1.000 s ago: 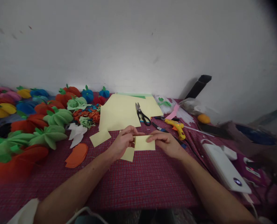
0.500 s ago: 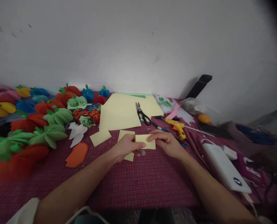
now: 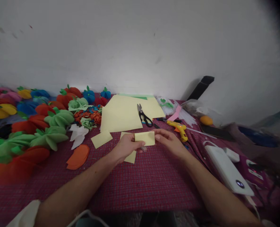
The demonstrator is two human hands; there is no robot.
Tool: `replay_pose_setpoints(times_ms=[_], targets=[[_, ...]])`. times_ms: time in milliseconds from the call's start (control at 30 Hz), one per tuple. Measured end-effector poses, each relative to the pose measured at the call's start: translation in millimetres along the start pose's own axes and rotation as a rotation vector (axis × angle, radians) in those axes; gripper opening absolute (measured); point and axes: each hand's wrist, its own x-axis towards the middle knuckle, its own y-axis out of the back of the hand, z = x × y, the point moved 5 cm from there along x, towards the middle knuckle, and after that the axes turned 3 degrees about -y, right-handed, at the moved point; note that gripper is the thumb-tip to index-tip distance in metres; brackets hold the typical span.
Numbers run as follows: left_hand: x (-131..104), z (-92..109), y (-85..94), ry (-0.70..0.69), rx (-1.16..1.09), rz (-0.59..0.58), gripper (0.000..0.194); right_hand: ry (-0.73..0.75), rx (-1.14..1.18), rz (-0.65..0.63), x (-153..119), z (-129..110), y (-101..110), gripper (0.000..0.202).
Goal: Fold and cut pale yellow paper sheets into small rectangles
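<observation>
Here both hands, left hand (image 3: 125, 146) and right hand (image 3: 169, 142), grip one yellow slip (image 3: 145, 138). Two more slips (image 3: 101, 139) lie left of it; one pair of scissors (image 3: 143, 116) lies behind.

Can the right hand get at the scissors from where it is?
Probably yes. The scissors lie in the open on the yellow sheets, just beyond the right hand, with nothing between. But that hand is pinching the folded paper with the left hand.
</observation>
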Motion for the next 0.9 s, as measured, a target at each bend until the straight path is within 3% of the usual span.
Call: replay_pose_setpoints(times_ms=[133,333,567,900], targets=[[0.9,1.3,0.7,-0.029,0.017,0.018,0.021,-0.085,-0.109,-0.045,2.8,13.5,-3.8,0.027],[0.8,0.2,1.8,-0.029,0.029,0.032,0.025,-0.031,-0.279,-0.029,3.0,14.5,-0.5,0.034],[0.8,8.4,9.7,-0.155,0.116,0.113,0.03,0.022,-0.384,-0.07,-0.8,6.3,-10.2,0.035],[1.9,-4.7,9.0,-0.027,0.028,0.052,0.033,0.041,-0.388,-0.109,-3.8,4.9,-17.2,0.033]])
